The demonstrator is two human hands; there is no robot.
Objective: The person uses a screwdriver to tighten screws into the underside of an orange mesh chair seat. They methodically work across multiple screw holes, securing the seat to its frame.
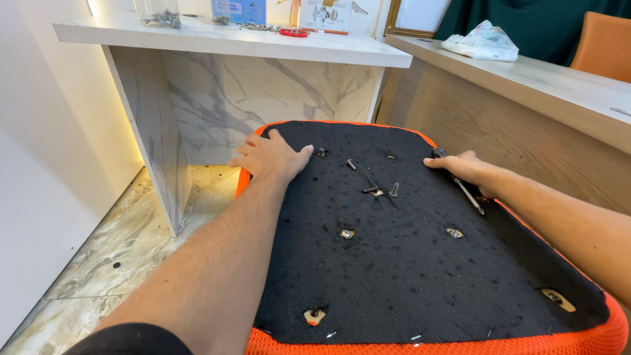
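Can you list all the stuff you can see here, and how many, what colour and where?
seat cushion: one, black underside with orange edge, upside down in the middle
loose bolts: about three, dark metal, lying on the black underside
screw holes: several, with metal inserts, spread over the underside
screwdriver: one, metal shaft, dark handle, under the right hand
marble-look desk: one, white and grey, at the back
wooden counter: one, light brown, at the right
plastic bag: one, whitish, on the wooden counter
orange chair: one, top right corner
floor: marble tiles, left
left hand: flat on the cushion's far left edge
right hand: on the far right edge, holding the screwdriver
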